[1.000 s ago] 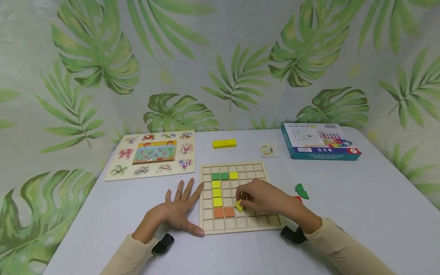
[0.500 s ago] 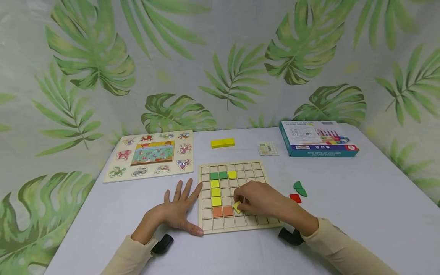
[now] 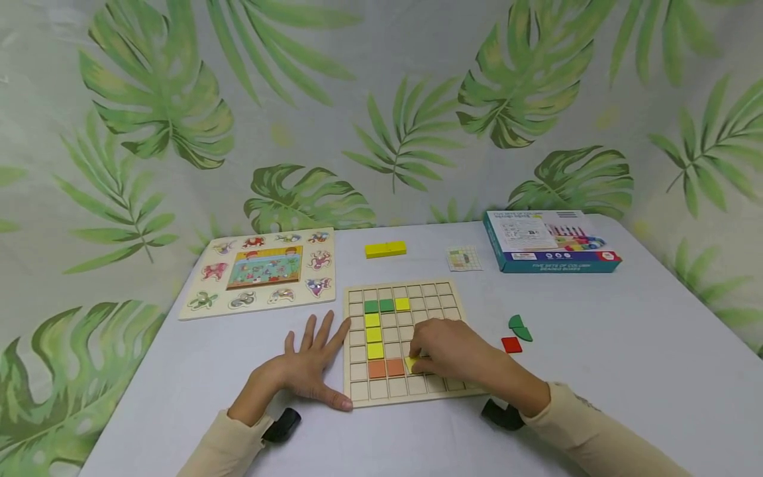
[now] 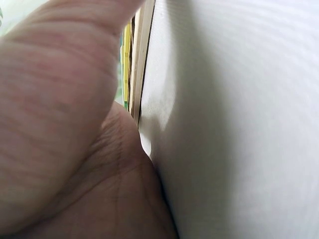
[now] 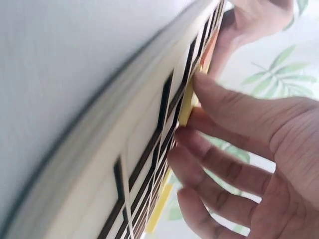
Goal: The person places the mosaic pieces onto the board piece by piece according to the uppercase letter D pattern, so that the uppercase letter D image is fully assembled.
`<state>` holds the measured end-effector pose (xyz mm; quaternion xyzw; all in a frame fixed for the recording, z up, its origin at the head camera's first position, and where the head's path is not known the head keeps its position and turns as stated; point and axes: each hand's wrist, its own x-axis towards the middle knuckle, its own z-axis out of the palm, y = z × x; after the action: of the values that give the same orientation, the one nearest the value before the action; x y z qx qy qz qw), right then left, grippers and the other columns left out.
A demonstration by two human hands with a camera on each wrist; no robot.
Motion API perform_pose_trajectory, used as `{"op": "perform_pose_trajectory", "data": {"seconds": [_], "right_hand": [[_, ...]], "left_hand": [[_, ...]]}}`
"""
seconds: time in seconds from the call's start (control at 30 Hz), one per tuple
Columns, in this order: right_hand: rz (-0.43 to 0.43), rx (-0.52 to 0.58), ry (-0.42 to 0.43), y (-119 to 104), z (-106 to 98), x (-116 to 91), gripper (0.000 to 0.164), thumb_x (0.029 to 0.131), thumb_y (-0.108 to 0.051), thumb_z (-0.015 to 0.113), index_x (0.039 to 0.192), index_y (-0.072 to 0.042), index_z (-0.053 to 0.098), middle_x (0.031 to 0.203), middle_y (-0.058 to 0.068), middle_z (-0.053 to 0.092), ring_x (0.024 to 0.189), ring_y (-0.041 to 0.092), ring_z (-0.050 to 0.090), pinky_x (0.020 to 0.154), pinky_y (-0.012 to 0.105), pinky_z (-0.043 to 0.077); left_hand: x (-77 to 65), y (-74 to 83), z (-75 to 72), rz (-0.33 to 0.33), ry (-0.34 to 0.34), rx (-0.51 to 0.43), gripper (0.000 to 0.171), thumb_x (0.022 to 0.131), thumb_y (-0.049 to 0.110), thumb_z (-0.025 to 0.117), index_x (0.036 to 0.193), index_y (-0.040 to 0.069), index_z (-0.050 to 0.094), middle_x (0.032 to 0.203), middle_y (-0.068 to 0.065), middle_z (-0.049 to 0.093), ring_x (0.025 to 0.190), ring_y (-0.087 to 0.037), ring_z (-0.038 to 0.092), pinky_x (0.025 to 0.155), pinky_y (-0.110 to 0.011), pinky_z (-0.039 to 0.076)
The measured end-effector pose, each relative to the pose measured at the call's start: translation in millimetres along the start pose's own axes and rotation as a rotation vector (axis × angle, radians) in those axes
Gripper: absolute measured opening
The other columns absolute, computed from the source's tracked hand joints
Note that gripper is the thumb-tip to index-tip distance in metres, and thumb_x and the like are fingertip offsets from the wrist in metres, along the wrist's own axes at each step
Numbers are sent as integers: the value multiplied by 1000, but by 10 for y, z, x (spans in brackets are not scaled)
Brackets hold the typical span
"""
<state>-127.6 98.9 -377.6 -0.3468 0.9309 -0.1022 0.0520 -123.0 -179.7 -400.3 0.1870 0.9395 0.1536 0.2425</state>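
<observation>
A wooden grid board [image 3: 359, 390] lies on the white table with square tiles set in some of its cells. Two green tiles [image 3: 379, 305] and a yellow one form a row near the top, several yellow tiles [image 3: 373, 334] run down a column, and two orange tiles [image 3: 386, 368] sit below. My right hand [image 3: 453, 348] pinches another yellow tile [image 5: 187, 102] between thumb and forefinger, low over the cell right of the orange pair. Part of that tile is hidden by the fingers. My left hand [image 3: 310, 371] is spread beside the board, thumb and forefinger at its left edge.
Right of the board lie a red tile [image 3: 511, 344] and two green curved pieces [image 3: 520, 329]. Behind stand a yellow block [image 3: 385, 249], a small grid-pattern card [image 3: 464, 258] and a boxed bead set [image 3: 551, 242]. An animal puzzle board [image 3: 197, 310] lies at the back left.
The yellow tile in my right hand has turned and come down from a tilted pose closer to the board. The red tile shows more fully. My left hand stays in place.
</observation>
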Motion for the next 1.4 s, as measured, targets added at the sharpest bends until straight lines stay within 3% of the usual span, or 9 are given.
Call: {"op": "perform_pose_trajectory", "data": {"seconds": [0.2, 0.4, 0.6, 0.9, 1.4], "right_hand": [[8, -115, 49, -69, 60, -8, 13, 82, -27, 84, 83, -15, 82, 79, -7, 65, 68, 6, 53, 67, 25, 51], [-31, -145, 45, -98, 66, -49, 13, 83, -27, 83, 83, -14, 82, 78, -5, 61, 66, 7, 47, 61, 21, 45], [-20, -115, 18, -90, 46, -47, 11, 84, -24, 82, 88, -15, 82, 86, -4, 64, 72, 9, 50, 66, 21, 48], [2, -103, 36, -71, 47, -31, 11, 83, -22, 83, 91, -16, 79, 84, -6, 67, 72, 8, 57, 72, 31, 54], [-13, -24, -9, 41, -77, -88, 21, 85, -28, 80, 102, -16, 77, 95, -5, 72, 81, 8, 62, 75, 31, 55]], "left_hand": [[6, -8, 7, 2, 7, -5, 140, 65, 69, 82, 162, 20, -5, 167, -18, -18, 149, -48, -22, 109, -78, -8], [5, 0, 11, 2, 12, 5, 140, 64, 71, 82, 162, 20, -5, 167, -19, -17, 149, -48, -21, 109, -78, -7], [-1, -2, 17, 0, 12, 3, 140, 64, 71, 82, 162, 20, -5, 167, -19, -17, 150, -48, -21, 109, -78, -7], [9, -14, 20, -1, 1, 5, 139, 65, 71, 81, 162, 21, -6, 167, -17, -18, 150, -47, -22, 109, -78, -7], [18, -30, 6, 4, -23, -3, 140, 64, 74, 80, 162, 23, -6, 167, -16, -20, 149, -45, -25, 110, -76, -10]]}}
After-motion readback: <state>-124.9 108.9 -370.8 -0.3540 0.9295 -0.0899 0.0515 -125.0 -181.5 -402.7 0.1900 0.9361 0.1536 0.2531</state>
